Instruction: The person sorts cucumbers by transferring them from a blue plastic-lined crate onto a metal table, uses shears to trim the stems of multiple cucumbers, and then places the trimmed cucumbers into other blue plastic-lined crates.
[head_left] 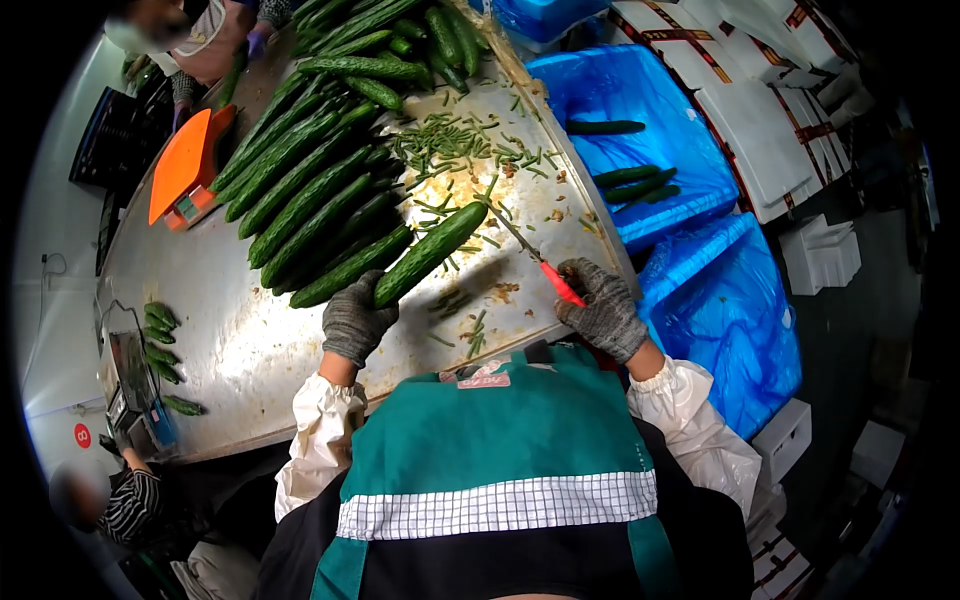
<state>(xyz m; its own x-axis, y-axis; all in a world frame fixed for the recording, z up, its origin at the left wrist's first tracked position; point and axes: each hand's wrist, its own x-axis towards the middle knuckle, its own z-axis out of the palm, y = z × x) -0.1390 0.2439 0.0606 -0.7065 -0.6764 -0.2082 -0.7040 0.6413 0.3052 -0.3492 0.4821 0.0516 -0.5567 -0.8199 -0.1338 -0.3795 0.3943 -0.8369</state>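
My left hand (358,318), in a grey knit glove, is closed around the lower end of a cucumber (432,254). The cucumber tilts up to the right, its stem end away from me. In my gloved right hand (606,309) are red-handled snips (560,284), their thin blades reaching to the cucumber's stem. Beside my left hand lies a row of cucumbers (318,222) on the metal table (235,380). Cut green stem pieces (445,142) are scattered beyond the held cucumber.
Blue-lined bins (725,340) stand at the right, one holding several cucumbers (635,184). An orange scale (185,165) sits at the table's left. Smaller cucumbers (160,340) lie near the left edge. Other people are at upper left and lower left. White foam boxes (750,130) are stacked upper right.
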